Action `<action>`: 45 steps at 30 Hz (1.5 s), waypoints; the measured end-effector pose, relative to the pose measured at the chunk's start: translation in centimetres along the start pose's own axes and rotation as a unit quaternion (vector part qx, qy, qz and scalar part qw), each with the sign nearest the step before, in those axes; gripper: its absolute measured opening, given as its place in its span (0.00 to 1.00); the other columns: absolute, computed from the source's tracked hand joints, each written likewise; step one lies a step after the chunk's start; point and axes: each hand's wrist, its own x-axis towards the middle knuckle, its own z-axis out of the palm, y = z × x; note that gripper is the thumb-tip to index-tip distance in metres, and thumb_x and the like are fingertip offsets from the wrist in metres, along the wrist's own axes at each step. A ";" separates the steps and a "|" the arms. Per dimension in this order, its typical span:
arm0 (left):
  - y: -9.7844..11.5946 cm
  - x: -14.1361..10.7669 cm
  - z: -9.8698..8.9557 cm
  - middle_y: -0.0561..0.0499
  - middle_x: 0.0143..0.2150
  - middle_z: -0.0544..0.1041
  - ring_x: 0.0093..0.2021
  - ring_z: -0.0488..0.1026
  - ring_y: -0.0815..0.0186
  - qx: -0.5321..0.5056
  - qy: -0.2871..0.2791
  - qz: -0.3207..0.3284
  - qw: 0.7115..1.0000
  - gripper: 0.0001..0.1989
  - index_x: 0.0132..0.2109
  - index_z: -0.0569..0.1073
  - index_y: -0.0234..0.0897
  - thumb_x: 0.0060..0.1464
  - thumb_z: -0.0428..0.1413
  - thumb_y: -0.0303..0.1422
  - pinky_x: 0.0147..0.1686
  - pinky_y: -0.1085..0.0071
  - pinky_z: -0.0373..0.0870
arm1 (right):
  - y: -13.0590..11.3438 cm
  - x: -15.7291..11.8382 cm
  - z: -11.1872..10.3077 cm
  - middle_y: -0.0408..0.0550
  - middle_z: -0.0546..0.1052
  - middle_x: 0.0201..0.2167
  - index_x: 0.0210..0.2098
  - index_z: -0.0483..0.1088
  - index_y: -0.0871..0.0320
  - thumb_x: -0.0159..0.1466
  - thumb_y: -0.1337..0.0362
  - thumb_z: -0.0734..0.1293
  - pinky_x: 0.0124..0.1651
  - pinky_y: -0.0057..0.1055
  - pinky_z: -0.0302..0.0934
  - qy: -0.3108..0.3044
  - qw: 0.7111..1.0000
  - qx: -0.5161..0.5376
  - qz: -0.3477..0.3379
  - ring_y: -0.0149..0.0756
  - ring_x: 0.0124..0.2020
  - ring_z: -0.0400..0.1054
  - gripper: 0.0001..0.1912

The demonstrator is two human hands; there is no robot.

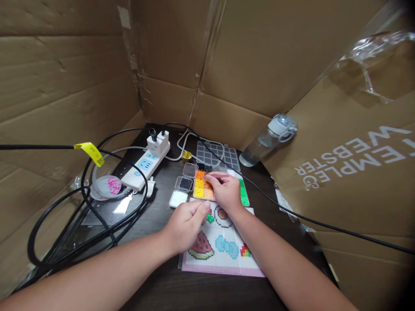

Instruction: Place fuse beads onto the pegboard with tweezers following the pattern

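My right hand (225, 190) is over a compartment tray (199, 192) of coloured beads, its fingers pinched on a thin pink tool (218, 176) near the orange beads. My left hand (189, 220) is closed above the upper left of a pattern sheet (223, 270); whatever it holds, if anything, is hidden. The sheet shows a watermelon slice (201, 247), light blue shapes (227, 247) and a partly covered rainbow piece. Small green beads (210, 218) lie beside the left fingertips. Left of the tray are small clear boxes, one with white beads (178, 198) and one with black (185, 184).
A power strip (145, 166) and looped black cable (87, 207) lie at the left, near a dish of pink beads (113, 185). A gray grid tray (210, 153) and a leaning bottle (269, 140) stand behind. One cable crosses right. Cardboard walls (240, 56) surround the table.
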 end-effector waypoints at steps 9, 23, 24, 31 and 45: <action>0.3 0.0 -0.1 0.57 0.20 0.57 0.22 0.55 0.70 0.003 0.000 -0.007 1.000 0.22 0.22 0.58 0.37 0.61 0.42 0.44 0.25 0.73 0.54 | -0.7 -0.1 -0.3 0.50 0.80 0.28 0.23 0.76 0.60 0.51 0.63 0.69 0.35 0.31 0.67 0.007 1.000 -0.003 0.006 0.39 0.31 0.74 0.06; 0.3 0.0 -0.1 0.57 0.19 0.57 0.22 0.55 0.70 0.003 0.000 -0.004 1.000 0.23 0.22 0.57 0.37 0.61 0.42 0.44 0.25 0.73 0.54 | -0.1 0.7 -0.4 0.50 0.80 0.29 0.23 0.77 0.58 0.52 0.62 0.69 0.38 0.33 0.68 0.043 0.999 -0.011 -0.024 0.39 0.34 0.74 0.06; 0.3 0.0 -0.1 0.57 0.19 0.57 0.23 0.55 0.70 0.002 0.000 -0.005 1.000 0.23 0.22 0.57 0.37 0.61 0.42 0.44 0.25 0.73 0.54 | 0.0 0.7 -0.5 0.51 0.80 0.29 0.23 0.77 0.58 0.52 0.62 0.69 0.39 0.33 0.67 0.046 0.999 -0.008 -0.019 0.39 0.34 0.74 0.06; 0.2 -0.1 -0.1 0.57 0.20 0.56 0.23 0.55 0.70 0.000 -0.005 -0.006 1.000 0.23 0.22 0.56 0.37 0.61 0.42 0.45 0.25 0.73 0.53 | 0.4 0.9 -0.5 0.51 0.80 0.30 0.25 0.76 0.60 0.53 0.60 0.69 0.40 0.34 0.67 0.045 0.999 0.004 -0.001 0.39 0.35 0.74 0.09; 0.3 -0.2 -0.1 0.57 0.19 0.58 0.20 0.56 0.72 -0.010 0.016 0.002 1.000 0.22 0.22 0.60 0.36 0.60 0.44 0.43 0.24 0.74 0.57 | -1.6 -2.2 -3.9 0.50 0.79 0.28 0.25 0.76 0.60 0.55 0.61 0.69 0.36 0.33 0.68 0.029 0.999 -0.007 -0.021 0.38 0.31 0.74 0.08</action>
